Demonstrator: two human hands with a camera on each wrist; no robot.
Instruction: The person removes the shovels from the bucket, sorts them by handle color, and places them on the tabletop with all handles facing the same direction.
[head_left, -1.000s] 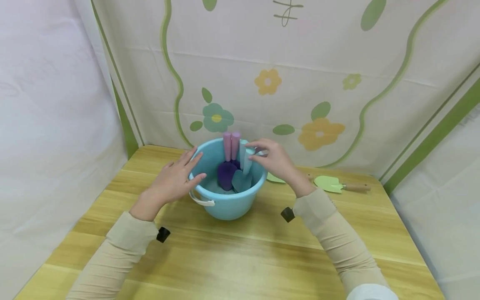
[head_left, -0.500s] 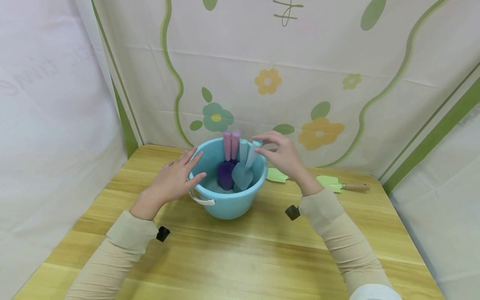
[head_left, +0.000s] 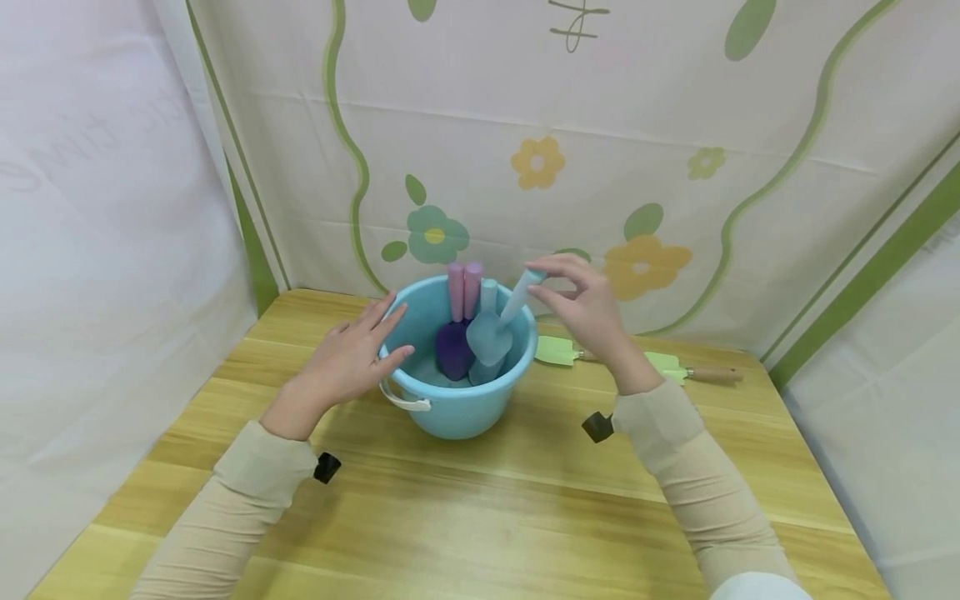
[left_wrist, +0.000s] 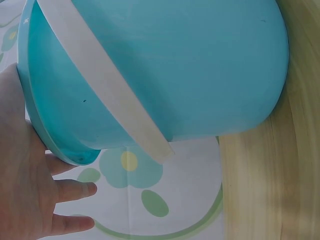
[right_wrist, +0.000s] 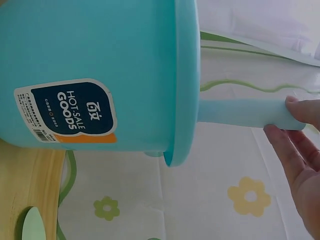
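A light blue bucket (head_left: 457,418) stands on the table with several small shovels inside. At its left rim rests my left hand (head_left: 341,357), fingers spread and fairly straight. My right hand (head_left: 587,308) pinches a light blue shovel (head_left: 489,337) by the top of its handle, between thumb and fingertips. That handle leans right over the bucket's rim, and its blade hangs inside the bucket, overlapping a second blue shovel (head_left: 488,294). Two shovels with pink handles (head_left: 456,293) and dark purple blades (head_left: 453,352) lean at the back. In the right wrist view, the held handle (right_wrist: 240,114) sticks out above the rim.
Two trowels with green blades (head_left: 555,351) and wooden handles (head_left: 716,375) lie on the table right of the bucket. A white bail handle (left_wrist: 107,82) hangs at the bucket's left side. A flower-printed cloth (head_left: 420,125) rises behind the wooden table (head_left: 465,525).
My right hand has moved right and up, drawing the blue shovel higher and tilting its handle rightward, away from the second blue shovel. My left hand has stayed at the rim.
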